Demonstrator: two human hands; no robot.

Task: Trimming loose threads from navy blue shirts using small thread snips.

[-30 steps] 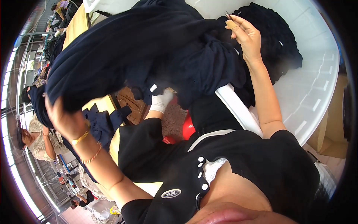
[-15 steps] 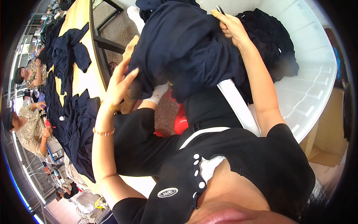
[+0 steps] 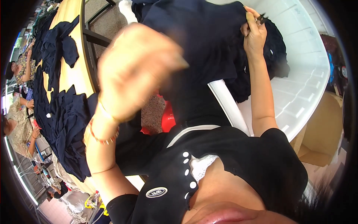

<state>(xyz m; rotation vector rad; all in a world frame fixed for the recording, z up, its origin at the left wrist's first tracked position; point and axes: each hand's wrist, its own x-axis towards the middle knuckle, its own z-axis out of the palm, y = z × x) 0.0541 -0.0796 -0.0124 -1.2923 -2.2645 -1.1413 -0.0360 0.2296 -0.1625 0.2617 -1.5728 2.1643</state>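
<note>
A navy cloth garment (image 3: 209, 41) is spread across my lap and up to the rim of the white bin. At its upper right corner, my right hand (image 3: 255, 39) pinches the cloth edge between thumb and fingers. A small dark pointed tool (image 3: 262, 18), like thread snips, sticks out of the same hand. My left hand (image 3: 136, 71) is raised in front of the garment, close to the camera and apart from the cloth. Motion blurs its fingers, so I cannot tell whether they hold anything.
More dark garments lie in the white plastic bin (image 3: 298, 100) on the right. Navy pieces (image 3: 69, 123) cover part of the wooden table (image 3: 71, 76) at left, where two people work. A red object (image 3: 168, 117) is below my lap, and a cardboard box (image 3: 322, 130) sits beyond the bin.
My left hand has risen from the garment's left side toward the camera and right. My right hand has moved right and slightly down, and the garment's upper edge has shifted right with it.
</note>
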